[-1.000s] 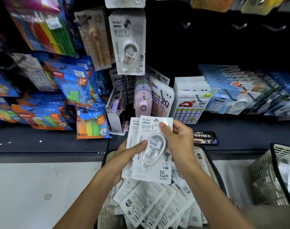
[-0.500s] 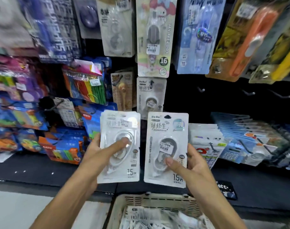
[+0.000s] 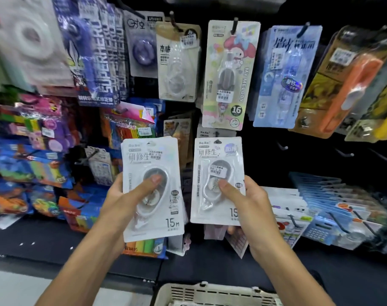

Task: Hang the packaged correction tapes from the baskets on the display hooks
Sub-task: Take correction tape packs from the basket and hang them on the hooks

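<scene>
Correction tape pack (image 3: 217, 180) is pinched in your right hand (image 3: 247, 206), thumb on front, just below the same-brand pack on its hook (image 3: 217, 134); left hand (image 3: 119, 202) grips spare stack (image 3: 151, 188), so lift, line up hang-hole w/ hook tip, slide back.

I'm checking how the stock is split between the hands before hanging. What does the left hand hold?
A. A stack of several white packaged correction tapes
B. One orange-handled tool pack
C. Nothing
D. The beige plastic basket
A: the left hand grips a stack of white packaged correction tapes, with extra card edges showing behind the front pack, while the right hand holds a single white pack.
</scene>
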`<state>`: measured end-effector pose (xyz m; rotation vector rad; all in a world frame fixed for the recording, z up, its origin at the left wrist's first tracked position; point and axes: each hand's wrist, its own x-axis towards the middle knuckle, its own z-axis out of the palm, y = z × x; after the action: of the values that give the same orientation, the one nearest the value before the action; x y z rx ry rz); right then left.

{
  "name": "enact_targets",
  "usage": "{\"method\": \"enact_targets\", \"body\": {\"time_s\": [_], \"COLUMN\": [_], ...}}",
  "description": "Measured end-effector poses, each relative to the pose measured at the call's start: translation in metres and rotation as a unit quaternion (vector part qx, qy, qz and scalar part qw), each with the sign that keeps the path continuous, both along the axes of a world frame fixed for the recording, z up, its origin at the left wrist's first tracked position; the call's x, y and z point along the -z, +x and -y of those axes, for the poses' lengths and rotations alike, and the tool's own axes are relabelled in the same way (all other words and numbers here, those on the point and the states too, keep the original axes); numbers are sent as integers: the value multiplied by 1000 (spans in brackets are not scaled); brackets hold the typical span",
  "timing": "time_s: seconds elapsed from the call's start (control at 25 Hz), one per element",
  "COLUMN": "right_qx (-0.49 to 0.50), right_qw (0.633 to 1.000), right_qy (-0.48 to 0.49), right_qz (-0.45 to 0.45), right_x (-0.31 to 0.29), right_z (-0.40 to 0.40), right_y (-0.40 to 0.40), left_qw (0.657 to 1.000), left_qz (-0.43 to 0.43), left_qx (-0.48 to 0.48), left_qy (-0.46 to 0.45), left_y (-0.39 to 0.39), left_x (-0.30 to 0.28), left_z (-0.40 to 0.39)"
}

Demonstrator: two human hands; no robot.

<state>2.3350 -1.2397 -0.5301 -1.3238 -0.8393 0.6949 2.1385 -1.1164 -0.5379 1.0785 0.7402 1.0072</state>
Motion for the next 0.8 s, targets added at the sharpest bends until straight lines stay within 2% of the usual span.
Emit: {"method": "enact_targets", "body": {"time_s": [0.16,0.28,0.36,0.4,0.44,0.52,0.64,0.8], "right_qx": [46,58,102,118,99,12,-10,-23], "right_qw": [996,991,980,975,981,994,991,999], "right_qy": [-52,-117,-155,-136,-82,-12,2,-12], "right_qz": [55,7,76,130,142,108,134,32], "right_x": [4,9,12,13,15,15,11,7], "right_z": [-12,-20,-15,-11,-5,3,-1,-7], "right_y": [3,12,6,-1,-7,-20,-28,-26], "left_qw": [1000,1000,999,999,999,999,1000,997], "left_qz": [16,11,4,4,4,3,3,10], "left_qx": [10,29,34,35,37,34,31,70], "left_qy": [5,5,7,7,8,12,5,-10], "left_y": [4,10,17,22,27,35,43,40], "left_x": [1,4,5,6,6,6,6,5], "left_z": [2,6,8,9,9,10,13,11]}}
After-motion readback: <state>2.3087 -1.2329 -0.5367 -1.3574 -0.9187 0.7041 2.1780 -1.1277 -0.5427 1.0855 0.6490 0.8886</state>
